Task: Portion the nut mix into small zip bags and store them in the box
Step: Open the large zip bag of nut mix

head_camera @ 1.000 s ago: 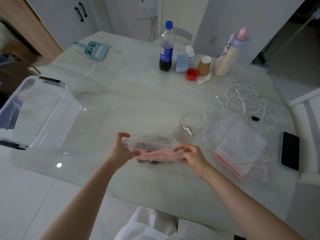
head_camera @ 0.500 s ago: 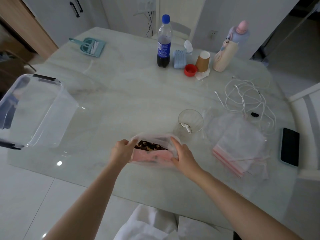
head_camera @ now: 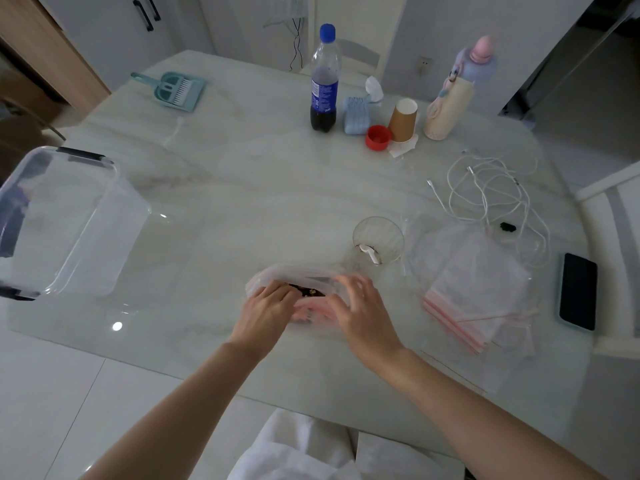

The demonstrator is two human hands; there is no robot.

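A large clear zip bag with a pink seal (head_camera: 304,277) lies open near the table's front edge, dark nut mix (head_camera: 310,292) showing in its mouth. My left hand (head_camera: 268,308) has its fingers curled into the bag's opening at the left side. My right hand (head_camera: 360,311) holds the bag's right side, its fingers blurred and spread. A clear glass cup with a small white scoop (head_camera: 378,241) stands just behind the bag. A stack of small zip bags with pink seals (head_camera: 474,296) lies to the right. The clear plastic storage box (head_camera: 86,216) sits at the left.
At the back stand a cola bottle (head_camera: 323,81), a blue tissue pack (head_camera: 356,114), a red cap (head_camera: 378,137), a paper cup (head_camera: 403,120) and a pastel flask (head_camera: 453,95). White cables (head_camera: 491,192) and a black phone (head_camera: 577,291) lie right. A teal dustpan (head_camera: 175,90) lies far left.
The large bag, held stretched by its seal a second ago, now has its mouth pulled open. My left fingers moved into the opening; my right hand shifted along the bag's right side.
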